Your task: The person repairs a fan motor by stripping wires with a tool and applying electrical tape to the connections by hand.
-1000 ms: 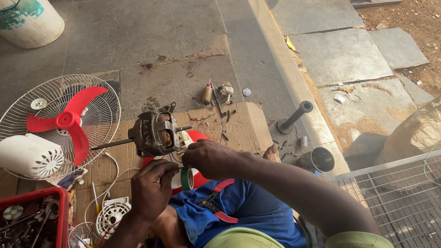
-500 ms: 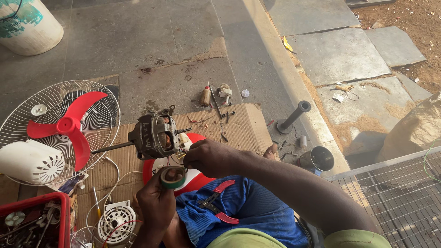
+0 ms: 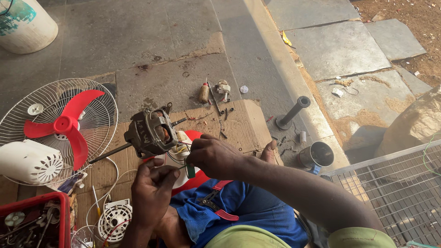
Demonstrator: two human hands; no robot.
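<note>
motor first: grey metal fan motor (image 3: 149,134) with its copper windings showing and a long thin shaft poking out to the left, sitting on the flattened brown cardboard sheet (image 3: 239,126) just in front of my knees, so loose bits probably stay off the stone floor. my right hand (image 3: 213,157) is closed in a pinch on the thin wires (image 3: 179,149) coming off it, and my left hand (image 3: 151,195) is curled around a small green roll of tape (image 3: 190,171) right below, close enough to reach the wires. red-handled pliers (image 3: 217,204) lie on my blue lap. red three-blade fan (image 3: 64,124) in its white wire guard lies off to the left.
</note>
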